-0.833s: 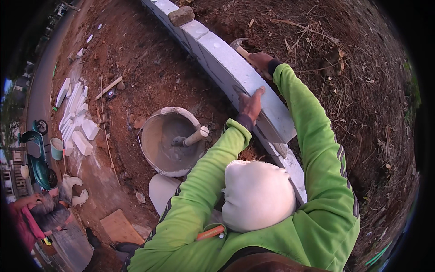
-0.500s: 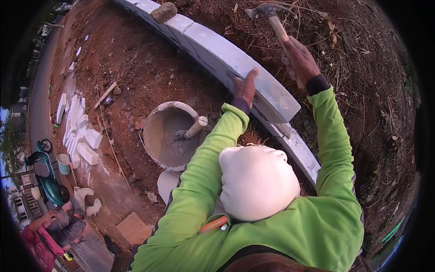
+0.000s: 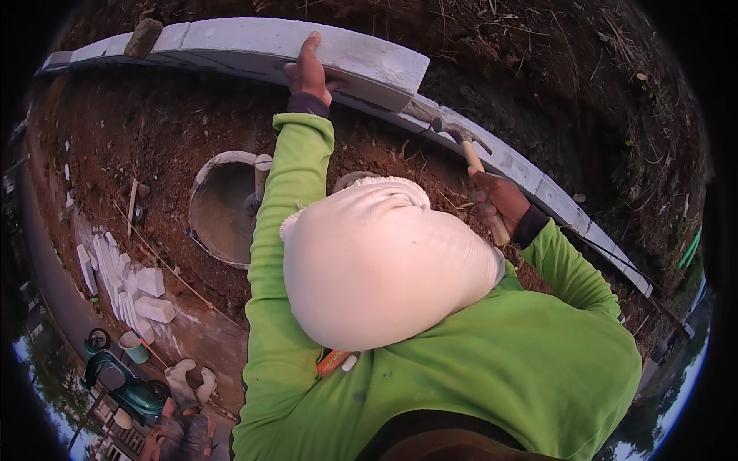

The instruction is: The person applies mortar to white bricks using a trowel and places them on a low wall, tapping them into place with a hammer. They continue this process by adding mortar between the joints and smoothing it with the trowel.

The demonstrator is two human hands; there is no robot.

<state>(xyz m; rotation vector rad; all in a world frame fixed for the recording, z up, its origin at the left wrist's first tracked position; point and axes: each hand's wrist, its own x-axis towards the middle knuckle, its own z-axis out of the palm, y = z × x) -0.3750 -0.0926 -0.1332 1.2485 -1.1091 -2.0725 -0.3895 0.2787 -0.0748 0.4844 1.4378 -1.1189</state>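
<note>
One hammer (image 3: 467, 157), one top block (image 3: 307, 42), one bucket (image 3: 223, 207). Left hand (image 3: 309, 73) lies flat on block; right hand (image 3: 498, 201) fists hammer handle, head approx. at block's end. Pale head cover (image 3: 384, 261) hides ground between.

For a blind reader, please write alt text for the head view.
A person in a green top steadies a grey concrete block with the left hand, while the right hand holds a hammer at its end; a mortar bucket stands nearby.

Left hand (image 3: 310, 71) reaching forward, arm extended, palm pressing flat; right hand (image 3: 500, 201) gripping closed, elbow bending beside body.
</note>
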